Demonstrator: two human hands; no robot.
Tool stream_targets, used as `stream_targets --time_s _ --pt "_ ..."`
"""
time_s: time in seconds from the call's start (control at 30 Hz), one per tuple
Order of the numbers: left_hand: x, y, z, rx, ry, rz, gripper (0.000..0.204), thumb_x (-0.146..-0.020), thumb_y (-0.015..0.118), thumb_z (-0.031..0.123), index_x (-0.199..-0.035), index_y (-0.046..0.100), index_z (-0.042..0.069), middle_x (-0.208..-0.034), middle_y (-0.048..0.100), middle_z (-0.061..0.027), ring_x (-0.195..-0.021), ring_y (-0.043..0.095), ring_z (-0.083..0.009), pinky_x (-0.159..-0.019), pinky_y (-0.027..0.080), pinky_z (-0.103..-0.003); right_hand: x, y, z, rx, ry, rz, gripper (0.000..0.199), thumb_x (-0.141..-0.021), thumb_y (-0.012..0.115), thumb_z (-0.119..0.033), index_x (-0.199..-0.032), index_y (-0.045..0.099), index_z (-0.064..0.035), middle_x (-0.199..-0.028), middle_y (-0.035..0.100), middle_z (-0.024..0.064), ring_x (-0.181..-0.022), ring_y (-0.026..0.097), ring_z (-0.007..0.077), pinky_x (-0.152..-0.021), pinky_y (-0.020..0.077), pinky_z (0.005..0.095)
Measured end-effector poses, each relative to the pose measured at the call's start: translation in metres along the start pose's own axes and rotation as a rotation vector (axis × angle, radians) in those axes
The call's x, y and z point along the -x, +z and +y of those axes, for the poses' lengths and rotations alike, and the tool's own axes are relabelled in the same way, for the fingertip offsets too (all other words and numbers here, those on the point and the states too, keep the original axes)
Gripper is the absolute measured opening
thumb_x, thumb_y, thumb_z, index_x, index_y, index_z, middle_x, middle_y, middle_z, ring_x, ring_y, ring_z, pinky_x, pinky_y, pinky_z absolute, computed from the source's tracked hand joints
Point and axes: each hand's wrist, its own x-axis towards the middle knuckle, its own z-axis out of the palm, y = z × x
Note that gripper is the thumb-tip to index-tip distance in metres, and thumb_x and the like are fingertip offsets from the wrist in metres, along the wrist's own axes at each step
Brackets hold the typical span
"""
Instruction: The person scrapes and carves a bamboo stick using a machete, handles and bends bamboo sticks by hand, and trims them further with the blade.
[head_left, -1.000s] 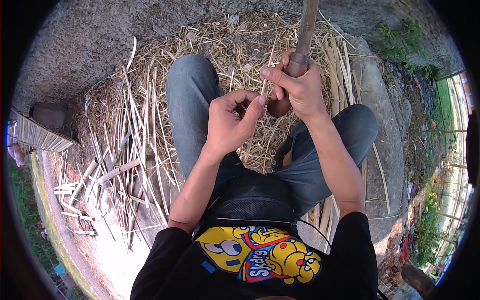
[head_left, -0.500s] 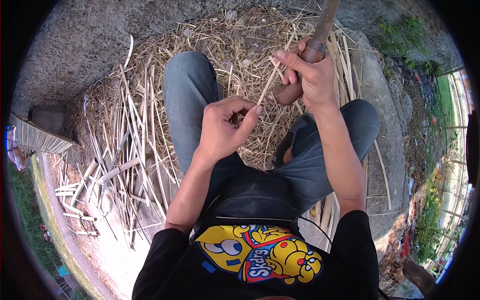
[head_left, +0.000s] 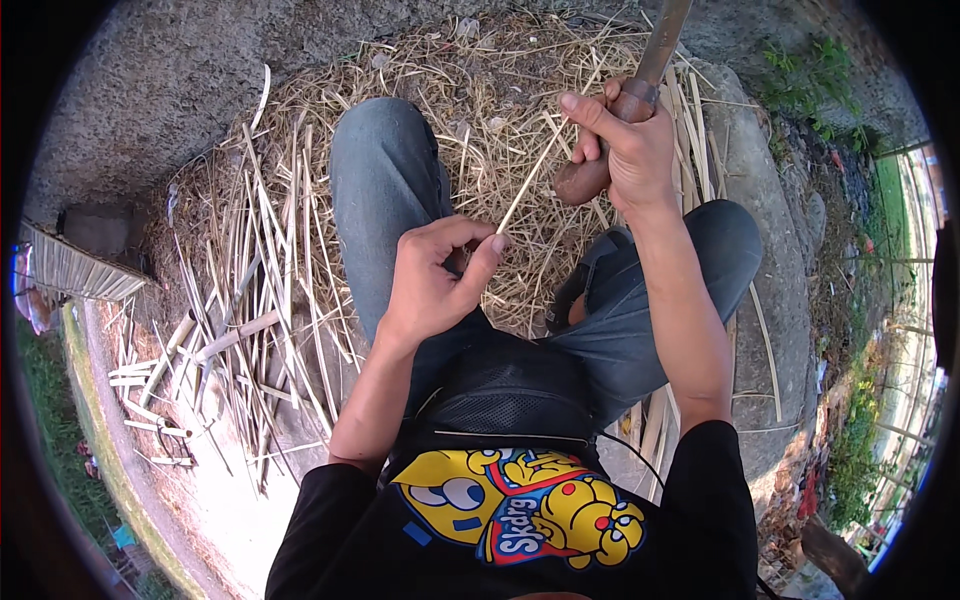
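The knife [head_left: 660, 57] is right of the strip [head_left: 531, 180], shavings [head_left: 482, 150] below both

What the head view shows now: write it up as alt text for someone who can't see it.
Seen from above, the left grip pinches a thin pale strip while the right grip holds a long-bladed tool by its brown handle. Straw-like shavings lie between bent legs; more strips lie beyond.

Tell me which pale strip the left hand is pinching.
The thin strip slanting from the left hand up toward the right hand; the other strips, piled at left, lie unheld.
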Motion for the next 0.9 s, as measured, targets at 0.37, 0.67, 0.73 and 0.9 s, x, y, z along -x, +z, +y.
stream_targets --time_s 0.37,0.67,0.73,0.9 --pt "-0.028 0.022 0.009 0.036 0.038 0.133 0.014 -0.09 0.071 0.014 -0.086 0.072 0.0 -0.069 0.064 -0.0081 -0.053 0.054 -0.0119 -0.05 0.042 -0.028 0.003 0.004 0.006 -0.061 0.063 -0.016 0.038 -0.079 0.085 -0.006 -0.095 0.051 -0.0077 -0.071 0.059 0.0028 -0.047 0.053 0.0085 -0.046 0.0482 0.0254" --pt "-0.05 0.024 0.017 0.009 0.108 0.161 0.015 -0.091 0.07 0.013 -0.088 0.072 -0.001 -0.07 0.066 -0.0092 -0.053 0.057 -0.013 -0.05 0.044 -0.029 0.01 0.009 0.006 -0.048 0.107 -0.076 0.04 -0.077 0.087 -0.006 -0.094 0.05 -0.009 -0.067 0.058 0.0001 -0.047 0.054 0.0083 -0.044 0.0461 0.0253" --pt "-0.048 0.023 0.018 0.007 0.109 0.159 0.015 -0.091 0.069 0.013 -0.088 0.072 -0.001 -0.07 0.067 -0.0092 -0.053 0.057 -0.0129 -0.05 0.044 -0.029 0.01 0.008 0.007 -0.052 0.085 -0.076 0.04 -0.077 0.087 -0.006 -0.095 0.05 -0.009 -0.067 0.058 0.0 -0.047 0.054 0.0084 -0.045 0.0462 0.0254" --pt "-0.041 0.019 0.017 -0.016 0.061 0.105 0.015 -0.094 0.067 0.01 -0.09 0.072 -0.003 -0.071 0.068 -0.0048 -0.063 0.059 -0.0064 -0.059 0.045 -0.024 0.006 0.004 0.0 -0.065 0.076 -0.036 0.041 -0.077 0.087 -0.007 -0.096 0.05 -0.009 -0.068 0.058 0.0003 -0.047 0.054 0.0088 -0.046 0.0468 0.0258"
